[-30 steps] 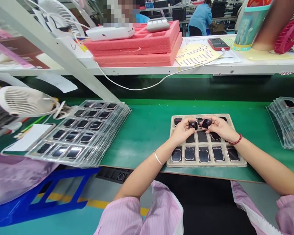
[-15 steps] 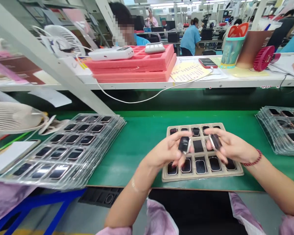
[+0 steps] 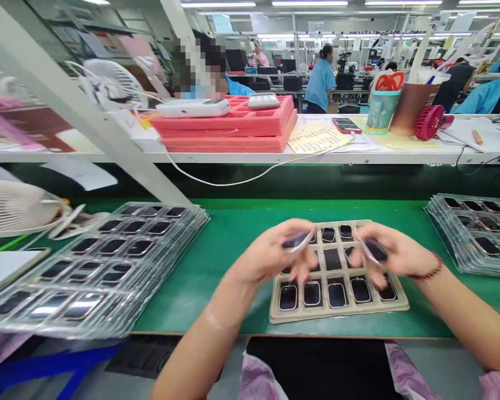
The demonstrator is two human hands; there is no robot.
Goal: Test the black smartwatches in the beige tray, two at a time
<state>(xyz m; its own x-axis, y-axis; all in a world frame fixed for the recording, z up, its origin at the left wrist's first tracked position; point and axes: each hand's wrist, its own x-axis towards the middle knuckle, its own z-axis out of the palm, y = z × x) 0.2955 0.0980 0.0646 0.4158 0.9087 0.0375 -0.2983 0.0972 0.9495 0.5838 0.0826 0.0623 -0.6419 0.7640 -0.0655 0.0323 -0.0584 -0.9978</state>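
A beige tray (image 3: 341, 311) with rows of small dark watch bodies lies on the green belt in front of me. My left hand (image 3: 270, 258) hovers over the tray's left part, fingers closed on one dark watch body (image 3: 296, 241) held tilted. My right hand (image 3: 394, 255) hovers over the tray's right part and grips another dark watch body (image 3: 370, 251). Both hands are blurred by motion. A red bead bracelet sits on my right wrist.
A stack of clear blister trays with watch bodies (image 3: 95, 266) lies at the left, another stack (image 3: 475, 233) at the right. A white fan (image 3: 20, 208) stands far left. The shelf behind carries pink foam trays (image 3: 233, 128), a phone (image 3: 346, 125), cups. Other people work beyond.
Both hands lifted a watch body from the tray's far rows and turned it over above the tray. The camera tilted up, showing more of the hall.
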